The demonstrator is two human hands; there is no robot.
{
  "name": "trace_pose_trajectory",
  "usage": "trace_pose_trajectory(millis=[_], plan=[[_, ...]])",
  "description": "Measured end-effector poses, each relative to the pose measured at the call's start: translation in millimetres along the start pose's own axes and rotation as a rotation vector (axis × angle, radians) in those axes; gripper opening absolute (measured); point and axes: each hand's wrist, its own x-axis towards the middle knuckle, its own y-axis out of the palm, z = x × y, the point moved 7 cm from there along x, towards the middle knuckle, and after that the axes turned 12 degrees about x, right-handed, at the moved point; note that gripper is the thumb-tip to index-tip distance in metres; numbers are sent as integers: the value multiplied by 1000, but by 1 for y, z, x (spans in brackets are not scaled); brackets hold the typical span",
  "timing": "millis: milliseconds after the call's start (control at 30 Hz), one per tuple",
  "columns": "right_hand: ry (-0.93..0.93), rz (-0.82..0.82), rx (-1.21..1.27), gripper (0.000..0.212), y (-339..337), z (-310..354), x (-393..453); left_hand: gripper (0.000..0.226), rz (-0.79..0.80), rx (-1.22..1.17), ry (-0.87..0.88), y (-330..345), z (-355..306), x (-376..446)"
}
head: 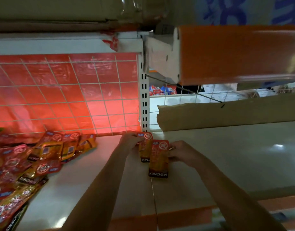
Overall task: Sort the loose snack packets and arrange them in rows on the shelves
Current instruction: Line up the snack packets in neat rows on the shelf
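Two red-and-orange KONCHEW snack packets lie on the white shelf (pixel 226 155) near its back, by the upright post. My left hand (pixel 130 140) pinches the top edge of the rear packet (pixel 144 147). My right hand (pixel 181 152) pinches the right edge of the front packet (pixel 159 160), which overlaps the rear one. A loose heap of the same packets (pixel 26 164) covers the shelf's left part.
A white wire grid (pixel 68 94) with red sheeting behind forms the back wall on the left. A slotted white post (pixel 144 104) divides two bays. Brown cardboard (pixel 226 112) leans at the back right. An orange-fronted upper shelf (pixel 235 52) overhangs.
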Motion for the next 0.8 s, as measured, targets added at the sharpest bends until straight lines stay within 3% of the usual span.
trace_pose_trajectory(millis=[200, 267, 800], plan=[[51, 78, -126, 11, 9, 1, 21, 33, -57, 168, 13, 3, -4, 7], [52, 72, -179, 25, 10, 3, 26, 31, -78, 195, 7, 3, -5, 9], [-13, 0, -499, 36, 20, 22, 41, 30, -98, 235, -110, -5, 1, 17]])
